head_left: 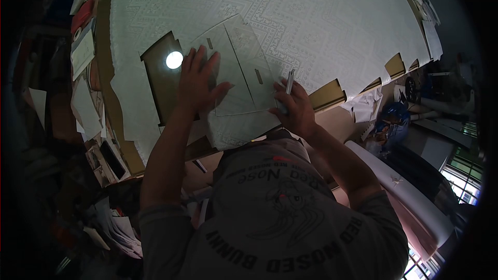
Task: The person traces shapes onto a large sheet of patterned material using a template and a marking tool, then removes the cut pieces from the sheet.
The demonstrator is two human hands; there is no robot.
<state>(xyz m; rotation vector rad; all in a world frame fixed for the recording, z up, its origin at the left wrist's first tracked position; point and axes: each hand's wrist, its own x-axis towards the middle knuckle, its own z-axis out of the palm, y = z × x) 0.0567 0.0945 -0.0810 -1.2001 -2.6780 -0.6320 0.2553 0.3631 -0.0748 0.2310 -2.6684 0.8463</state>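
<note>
My left hand [197,83] lies with fingers spread on the left part of a clear plastic template [238,72], which has a dark line and two slots. The template rests on pale lace-patterned fabric [171,0]. At the template's lower right corner, my right hand [298,106] is closed around a slim metallic tool that looks like a utility knife [290,81], its tip pointing up and away from me. Left of my left hand, a cut-out in the fabric bares the brown board [158,80] beneath. A round bright light spot [174,60] falls at that opening's edge.
More notches along the fabric's right edge show brown board [329,95]. Papers and scraps [83,57] line the left side of the table. A large pale roll [399,192] leans at the right, near a blue bundle [392,119].
</note>
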